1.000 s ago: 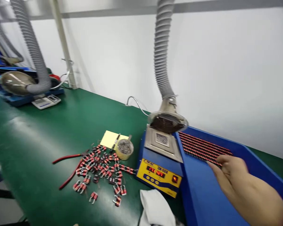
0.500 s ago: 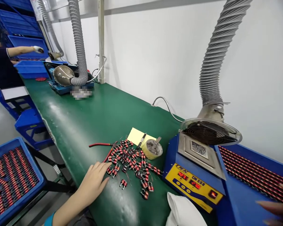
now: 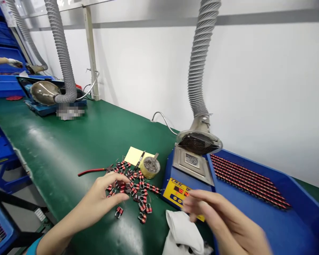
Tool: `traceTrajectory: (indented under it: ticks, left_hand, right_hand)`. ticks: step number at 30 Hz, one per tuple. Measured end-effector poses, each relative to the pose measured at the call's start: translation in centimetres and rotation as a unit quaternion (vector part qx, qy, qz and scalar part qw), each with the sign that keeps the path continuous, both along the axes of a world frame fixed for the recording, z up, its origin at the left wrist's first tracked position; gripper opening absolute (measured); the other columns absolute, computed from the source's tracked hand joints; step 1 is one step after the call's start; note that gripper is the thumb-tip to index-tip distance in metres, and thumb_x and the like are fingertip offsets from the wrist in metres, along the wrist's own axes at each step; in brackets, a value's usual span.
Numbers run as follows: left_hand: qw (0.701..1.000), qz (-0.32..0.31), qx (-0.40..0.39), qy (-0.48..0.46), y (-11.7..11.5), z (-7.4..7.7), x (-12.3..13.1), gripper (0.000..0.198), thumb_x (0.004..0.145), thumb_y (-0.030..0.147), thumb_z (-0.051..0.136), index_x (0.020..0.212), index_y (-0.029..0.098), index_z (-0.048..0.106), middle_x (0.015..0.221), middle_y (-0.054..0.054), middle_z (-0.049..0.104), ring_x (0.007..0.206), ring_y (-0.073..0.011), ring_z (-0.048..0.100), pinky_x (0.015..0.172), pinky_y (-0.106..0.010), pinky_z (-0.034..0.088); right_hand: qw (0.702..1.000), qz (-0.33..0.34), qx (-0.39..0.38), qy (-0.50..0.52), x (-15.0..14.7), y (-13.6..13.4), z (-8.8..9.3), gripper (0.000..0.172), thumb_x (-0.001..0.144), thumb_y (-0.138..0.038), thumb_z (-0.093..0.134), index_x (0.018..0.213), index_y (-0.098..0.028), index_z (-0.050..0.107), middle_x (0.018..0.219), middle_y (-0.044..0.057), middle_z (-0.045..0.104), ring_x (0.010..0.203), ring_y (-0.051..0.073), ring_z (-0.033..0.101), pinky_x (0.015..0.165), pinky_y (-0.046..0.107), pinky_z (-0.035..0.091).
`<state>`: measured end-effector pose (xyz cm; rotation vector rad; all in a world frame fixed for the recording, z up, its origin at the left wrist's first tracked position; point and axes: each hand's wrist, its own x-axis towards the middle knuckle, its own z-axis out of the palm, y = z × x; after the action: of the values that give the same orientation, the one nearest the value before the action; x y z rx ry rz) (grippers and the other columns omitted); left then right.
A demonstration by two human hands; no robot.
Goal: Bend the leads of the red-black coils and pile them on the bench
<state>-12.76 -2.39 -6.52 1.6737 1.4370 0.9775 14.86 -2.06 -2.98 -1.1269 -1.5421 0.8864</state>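
My left hand (image 3: 106,194) hovers at the near left edge of a loose pile of small red-and-black wire-wound coils (image 3: 135,187). Its thumb and index finger are curved and apart, and coils show in the gap, apparently lying behind it. One single coil (image 3: 119,212) lies on the table just below that hand. My right hand (image 3: 225,223) is raised in front of the blue solder pot (image 3: 168,173), covering part of its yellow display panel. The fingers of this hand are bent, with thumb and index finger apart, and nothing shows in them.
A tub of grey bits (image 3: 149,173), a yellow pad (image 3: 133,156) and red-handled pliers (image 3: 91,171) surround the pile. White cloth (image 3: 184,226) lies in front. Rows of coils line a blue tray (image 3: 255,219) at right. An exhaust hood (image 3: 199,141) overhangs the pot. A co-worker's gloved hand (image 3: 14,63) is far left.
My view has swung to the right. My right hand has come from the coil tray back over the front of the solder pot. My left hand has lifted, its thumb and fingers curving.
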Motion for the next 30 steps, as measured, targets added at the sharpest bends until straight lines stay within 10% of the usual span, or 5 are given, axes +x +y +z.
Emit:
traceTrajectory:
  ticks: [6, 16, 25, 30]
  left_hand:
    - [0.957, -0.193, 0.155, -0.153, 3.3, 6.5, 9.1, 0.036, 0.074, 0.005, 0.075, 0.100, 0.029, 0.071, 0.100, 0.003, 0.069, 0.097, -0.0144, 0.062, 0.089, -0.022, 0.045]
    - [0.886, -0.285, 0.256, -0.263, 5.9, 5.0, 13.8, 0.037, 0.083, 0.003, 0.067, 0.104, 0.032, 0.076, 0.102, 0.002, 0.078, 0.104, -0.0167, 0.067, 0.097, -0.027, 0.051]
    - [0.898, -0.100, 0.070, -0.422, 6.1, 3.7, 14.6, 0.009, 0.080, 0.026, 0.076, 0.072, 0.023, 0.079, 0.069, -0.001, 0.075, 0.068, -0.0152, 0.069, 0.067, -0.022, 0.056]
    - [0.870, -0.028, 0.045, -0.490, 6.8, 3.5, 13.4, 0.024, 0.074, 0.049, 0.080, 0.082, 0.027, 0.078, 0.078, 0.002, 0.077, 0.081, -0.0130, 0.070, 0.082, -0.018, 0.054]
  right_hand:
    - [0.936, 0.089, -0.137, 0.312, -2.1, 1.1, 0.0, 0.022, 0.087, -0.046, 0.068, 0.089, -0.024, 0.067, 0.079, 0.000, 0.065, 0.071, 0.013, 0.063, 0.063, 0.022, 0.054]
    - [0.812, 0.057, -0.191, 0.548, -0.3, 0.9, 0.9, 0.028, 0.063, -0.018, 0.090, 0.087, -0.018, 0.076, 0.080, 0.001, 0.074, 0.067, 0.007, 0.066, 0.069, 0.017, 0.056]
    - [0.850, 0.048, -0.164, 0.498, -1.4, 1.5, -0.6, 0.018, 0.066, -0.019, 0.087, 0.076, -0.018, 0.073, 0.083, 0.000, 0.070, 0.069, 0.011, 0.067, 0.071, 0.023, 0.058]
    - [0.850, 0.046, -0.144, 0.505, -0.9, 1.2, -0.9, 0.018, 0.069, -0.022, 0.086, 0.081, -0.022, 0.073, 0.091, 0.003, 0.072, 0.071, 0.012, 0.068, 0.076, 0.026, 0.058]
